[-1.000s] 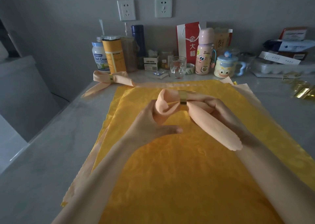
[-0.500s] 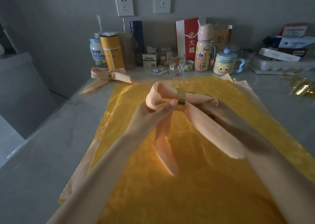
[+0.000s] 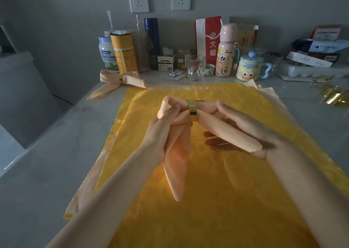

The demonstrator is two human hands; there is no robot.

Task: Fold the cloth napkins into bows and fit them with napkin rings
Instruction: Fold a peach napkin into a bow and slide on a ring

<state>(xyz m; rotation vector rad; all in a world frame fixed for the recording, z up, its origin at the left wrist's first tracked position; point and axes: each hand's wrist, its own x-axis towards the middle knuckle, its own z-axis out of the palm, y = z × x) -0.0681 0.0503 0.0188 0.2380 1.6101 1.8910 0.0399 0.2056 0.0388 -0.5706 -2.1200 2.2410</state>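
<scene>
Peach napkin [image 3: 226,132], cinched by its gold napkin ring [image 3: 193,108], now hangs lifted above the yellow cloth [image 3: 236,191], one tail newly dangling. Left hand [image 3: 156,132] grips its left loop, right hand [image 3: 247,124] pinches the right. Two ringed bows: second bow [image 3: 132,77] lies beyond the cloth's far-left corner

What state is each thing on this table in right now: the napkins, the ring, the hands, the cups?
peach napkin: lifted off the yellow cloth, bow-shaped, tails hanging.
gold ring: around the napkin's middle.
left hand: grips the left loop.
right hand: holds the right loop, thumb on top.
finished bow: ringed, lying at the far left.
glass: upright, seems empty.
mug: lid on.
</scene>
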